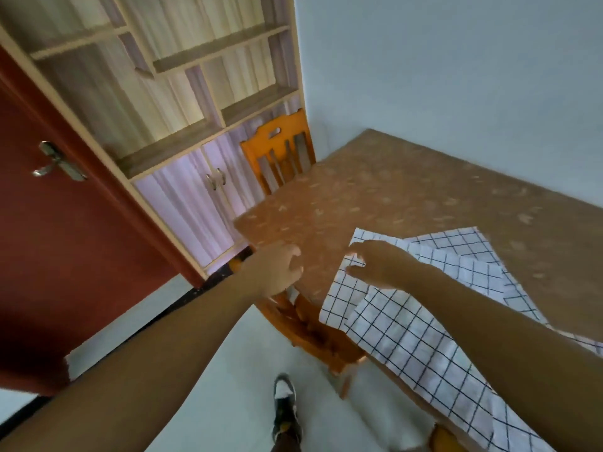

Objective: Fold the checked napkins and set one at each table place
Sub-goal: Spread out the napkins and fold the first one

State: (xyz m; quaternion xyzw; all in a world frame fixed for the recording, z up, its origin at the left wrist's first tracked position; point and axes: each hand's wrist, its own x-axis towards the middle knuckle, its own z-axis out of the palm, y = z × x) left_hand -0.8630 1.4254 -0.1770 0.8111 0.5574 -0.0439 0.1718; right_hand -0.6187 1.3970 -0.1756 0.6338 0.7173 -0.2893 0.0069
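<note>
White napkins with a dark check [408, 327] lie overlapped on the near side of the brown patterned table [408, 190], one hanging over the table's edge. Another checked napkin [456, 246] lies flat further in. My right hand [375, 264] pinches the far left corner of the top napkin between thumb and fingers. My left hand [277, 270] hovers at the table's near left corner with its fingers curled and apart, holding nothing.
An orange wooden chair [280, 148] stands at the table's far left end. Another orange chair [313, 331] is tucked under the near edge below my hands. A shelf cabinet [182, 125] and a red door [49, 223] are at left. My shoe [285, 402] is on the pale floor.
</note>
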